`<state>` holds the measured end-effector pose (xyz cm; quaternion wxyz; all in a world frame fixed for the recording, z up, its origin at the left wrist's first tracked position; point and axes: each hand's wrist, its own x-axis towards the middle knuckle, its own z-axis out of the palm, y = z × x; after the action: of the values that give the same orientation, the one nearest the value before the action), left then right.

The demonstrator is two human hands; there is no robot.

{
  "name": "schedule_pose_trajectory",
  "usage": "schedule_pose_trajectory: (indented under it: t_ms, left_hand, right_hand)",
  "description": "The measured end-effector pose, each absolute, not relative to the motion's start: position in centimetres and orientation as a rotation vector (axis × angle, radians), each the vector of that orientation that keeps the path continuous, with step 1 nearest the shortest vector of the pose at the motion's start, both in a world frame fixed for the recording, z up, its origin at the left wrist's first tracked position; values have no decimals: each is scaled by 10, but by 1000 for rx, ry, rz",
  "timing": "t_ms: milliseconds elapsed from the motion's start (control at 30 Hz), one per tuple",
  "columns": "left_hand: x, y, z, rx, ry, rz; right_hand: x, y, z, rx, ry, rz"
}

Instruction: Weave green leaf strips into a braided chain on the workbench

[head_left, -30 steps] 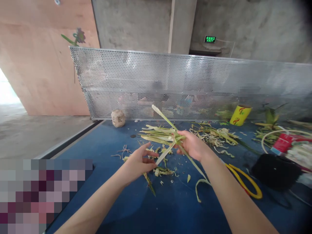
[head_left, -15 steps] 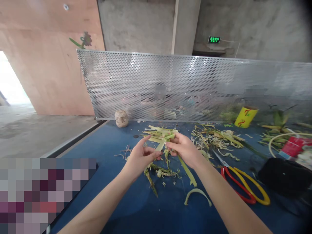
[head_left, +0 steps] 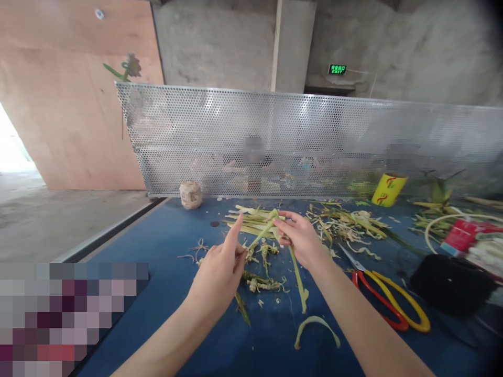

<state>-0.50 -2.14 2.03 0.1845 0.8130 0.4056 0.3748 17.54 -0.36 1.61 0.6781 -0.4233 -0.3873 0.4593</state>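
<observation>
A pale green leaf strip (head_left: pixel 261 234) runs folded between my two hands above the blue table. My right hand (head_left: pixel 301 238) pinches it at the fold between thumb and fingers. From under that hand a long tail (head_left: pixel 297 277) hangs down toward the table. My left hand (head_left: pixel 220 267) has its index finger stretched out and its other fingers curled around the strip's lower left end. Behind the hands lies a bundle of flat leaf strips (head_left: pixel 245 220). Small woven leaf pieces (head_left: pixel 263 284) lie below them, partly hidden by my left hand.
Red-and-yellow-handled scissors (head_left: pixel 387 298) lie right of my right forearm, beside a black item (head_left: pixel 451 285). Leaf scraps (head_left: pixel 349 222) are heaped behind. A yellow roll (head_left: pixel 389 189) and a whitish roll (head_left: pixel 190 195) stand near the perforated metal panel (head_left: pixel 220 136). A curved strip (head_left: pixel 314 320) lies in front.
My left hand has shifted down and left, drawing the strip out longer and straightening its index finger. My right hand keeps its pinch. The whole view has shifted slightly.
</observation>
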Motion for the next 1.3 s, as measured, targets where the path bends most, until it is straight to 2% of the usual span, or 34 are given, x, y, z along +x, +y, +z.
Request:
schedule_pose_trajectory:
  t_ms: [100,300,467,567,767,933,1100,1300]
  left_hand:
    - [-4,-23,20,2232,1144,1032]
    - [1,-18,21,1610,872,1061]
    - [3,-13,23,1291,882,1098]
    - [1,-13,22,1357,897,1199]
    - [-2,-20,17,1892,1076,1251]
    - [-6,-21,20,1907,1138,1365]
    - [-15,-20,33,2015,1299,1458]
    - [-22,-11,42,1761,1332,1297]
  right_hand:
    - [173,-3,15,-952,-941,1057]
    - [161,-11,12,-940,-1164,1116]
    - [152,-16,11,-950,-1258,1097]
    - [148,-16,12,-962,-1202,1084]
    - [149,-17,14,-914,-1179,1121]
    - [151,-22,21,-923,-1303,1062]
    - [143,-29,34,-960,-1489,818]
    - [136,-38,40,-1022,-1713,524]
